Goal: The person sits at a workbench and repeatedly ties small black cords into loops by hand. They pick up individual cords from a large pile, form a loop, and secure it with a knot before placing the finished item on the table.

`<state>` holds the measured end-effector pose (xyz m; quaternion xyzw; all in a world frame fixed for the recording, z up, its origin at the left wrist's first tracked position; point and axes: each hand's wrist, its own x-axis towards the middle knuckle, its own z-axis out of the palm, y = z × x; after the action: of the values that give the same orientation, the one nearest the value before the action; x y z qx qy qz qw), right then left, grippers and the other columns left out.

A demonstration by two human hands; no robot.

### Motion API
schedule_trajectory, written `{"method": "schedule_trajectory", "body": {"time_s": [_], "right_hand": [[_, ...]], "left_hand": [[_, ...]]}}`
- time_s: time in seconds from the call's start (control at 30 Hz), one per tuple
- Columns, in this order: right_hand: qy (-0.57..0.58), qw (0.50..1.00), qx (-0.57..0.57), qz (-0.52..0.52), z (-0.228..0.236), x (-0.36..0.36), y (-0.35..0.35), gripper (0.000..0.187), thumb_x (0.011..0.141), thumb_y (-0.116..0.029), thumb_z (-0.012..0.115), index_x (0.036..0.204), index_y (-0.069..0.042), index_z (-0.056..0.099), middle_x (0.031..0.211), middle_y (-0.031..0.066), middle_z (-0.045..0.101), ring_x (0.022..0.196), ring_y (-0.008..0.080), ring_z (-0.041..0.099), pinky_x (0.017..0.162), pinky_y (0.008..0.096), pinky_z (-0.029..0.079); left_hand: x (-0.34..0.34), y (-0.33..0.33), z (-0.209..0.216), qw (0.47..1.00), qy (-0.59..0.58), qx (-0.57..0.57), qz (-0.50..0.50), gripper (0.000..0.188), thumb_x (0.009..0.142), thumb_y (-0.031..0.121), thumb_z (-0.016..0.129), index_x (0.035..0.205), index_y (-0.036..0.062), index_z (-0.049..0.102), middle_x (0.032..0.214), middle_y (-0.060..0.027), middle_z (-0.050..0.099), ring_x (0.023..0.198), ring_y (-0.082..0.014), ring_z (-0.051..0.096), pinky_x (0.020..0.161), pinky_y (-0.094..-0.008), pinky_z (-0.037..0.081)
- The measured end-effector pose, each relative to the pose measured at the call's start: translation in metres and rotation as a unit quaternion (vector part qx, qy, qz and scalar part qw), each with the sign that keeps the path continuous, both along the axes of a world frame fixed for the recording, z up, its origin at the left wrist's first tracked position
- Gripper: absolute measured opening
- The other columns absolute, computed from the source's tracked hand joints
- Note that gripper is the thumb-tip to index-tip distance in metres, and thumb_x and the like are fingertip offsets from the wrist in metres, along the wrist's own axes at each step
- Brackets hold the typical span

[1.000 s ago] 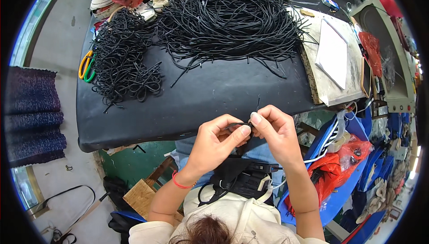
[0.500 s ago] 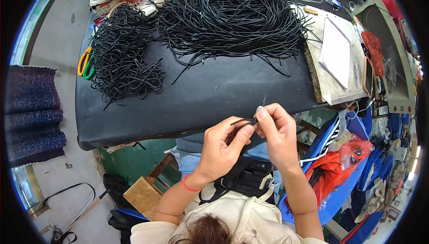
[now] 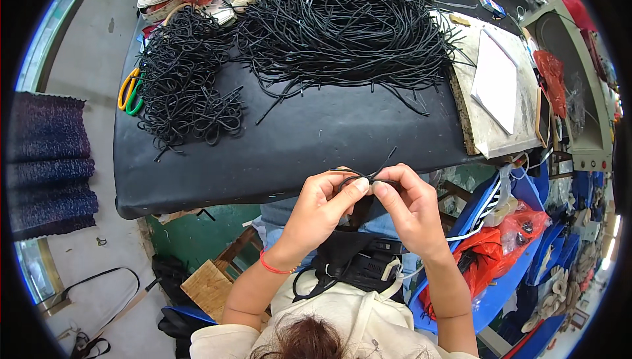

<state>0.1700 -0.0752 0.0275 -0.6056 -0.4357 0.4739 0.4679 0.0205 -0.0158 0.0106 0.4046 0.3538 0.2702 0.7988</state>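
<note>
A thin black cord (image 3: 391, 155) is pinched between my two hands at the near edge of the black table. My left hand (image 3: 324, 206) closes thumb against fingers on one part of it. The thumb and fingers of my right hand (image 3: 409, 206) grip it close beside the left fingertips. One cord end sticks up past the hands, and a bend of cord lies over my left fingers. Whether the cord is knotted at the fingertips I cannot tell. Farther back lies a big coil of straight black cords (image 3: 342, 30), and left of it a heap of looped black cords (image 3: 187, 76).
Scissors with yellow and green handles (image 3: 130, 92) lie left of the looped heap. On the right a worn board (image 3: 484, 128) bears a white pad (image 3: 495, 79) and a phone (image 3: 542, 117). Red plastic bags (image 3: 484, 254) rest in a blue chair (image 3: 490, 309) beside me.
My fingertips have come together lower and level with each other. The cord now shows a bend and an upright end where short ends pointed left before.
</note>
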Motion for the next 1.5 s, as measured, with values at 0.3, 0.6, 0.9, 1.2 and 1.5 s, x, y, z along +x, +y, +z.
{"method": "schedule_trajectory", "body": {"time_s": [0.3, 0.6, 0.9, 1.2, 1.5], "right_hand": [[0.091, 0.994, -0.029, -0.044, -0.005, 0.001, 0.014, 0.017, 0.09, -0.017, 0.055, 0.081, -0.003, 0.055, 0.065, -0.0076, 0.047, 0.058, -0.0007, 0.036, 0.05, 0.0172, 0.03], [-0.311, 0.912, 0.236, 0.127, -0.004, 0.005, 0.017, 0.01, 0.078, -0.001, 0.059, 0.083, -0.001, 0.05, 0.071, 0.0121, 0.047, 0.062, 0.0277, 0.048, 0.056, 0.0355, 0.041], [0.026, 0.997, -0.039, -0.054, -0.015, 0.002, 0.018, 0.024, 0.091, -0.021, 0.054, 0.08, -0.001, 0.057, 0.064, -0.0022, 0.053, 0.057, 0.0027, 0.043, 0.051, 0.0194, 0.037], [0.09, 0.994, -0.042, -0.055, -0.01, 0.004, 0.013, 0.05, 0.097, -0.04, 0.03, 0.093, 0.0, 0.059, 0.073, 0.0004, 0.056, 0.066, 0.005, 0.048, 0.06, 0.0192, 0.038], [0.086, 0.994, -0.054, -0.036, -0.012, 0.002, 0.015, 0.045, 0.096, -0.039, 0.036, 0.096, 0.0, 0.059, 0.077, 0.0014, 0.057, 0.069, 0.0054, 0.05, 0.06, 0.0191, 0.039]], "left_hand": [[0.01, -0.009, 0.0, 0.975, 0.089, 0.189, 0.082, 0.019, 0.088, 0.014, 0.056, 0.091, -0.0038, 0.061, 0.069, -0.0052, 0.062, 0.06, -0.0072, 0.054, 0.055, -0.0232, 0.046], [-0.002, 0.007, 0.005, 0.974, 0.173, 0.137, -0.051, 0.015, 0.088, 0.011, 0.055, 0.082, -0.0019, 0.059, 0.069, -0.0012, 0.059, 0.057, -0.0042, 0.052, 0.052, -0.0189, 0.043], [0.003, 0.001, -0.002, 0.999, -0.025, 0.0, 0.025, 0.031, 0.095, 0.019, 0.041, 0.111, -0.0048, 0.054, 0.098, -0.0151, 0.063, 0.089, -0.0189, 0.063, 0.079, -0.0288, 0.052], [-0.005, 0.006, -0.001, 0.991, -0.07, -0.103, 0.04, 0.042, 0.097, 0.03, 0.036, 0.112, -0.0047, 0.053, 0.101, -0.0171, 0.061, 0.092, -0.0221, 0.062, 0.082, -0.0318, 0.052], [-0.002, 0.001, -0.012, 0.998, -0.042, 0.001, 0.05, 0.025, 0.09, 0.016, 0.053, 0.105, -0.0041, 0.057, 0.093, -0.0139, 0.063, 0.084, -0.016, 0.063, 0.075, -0.027, 0.052]]}}
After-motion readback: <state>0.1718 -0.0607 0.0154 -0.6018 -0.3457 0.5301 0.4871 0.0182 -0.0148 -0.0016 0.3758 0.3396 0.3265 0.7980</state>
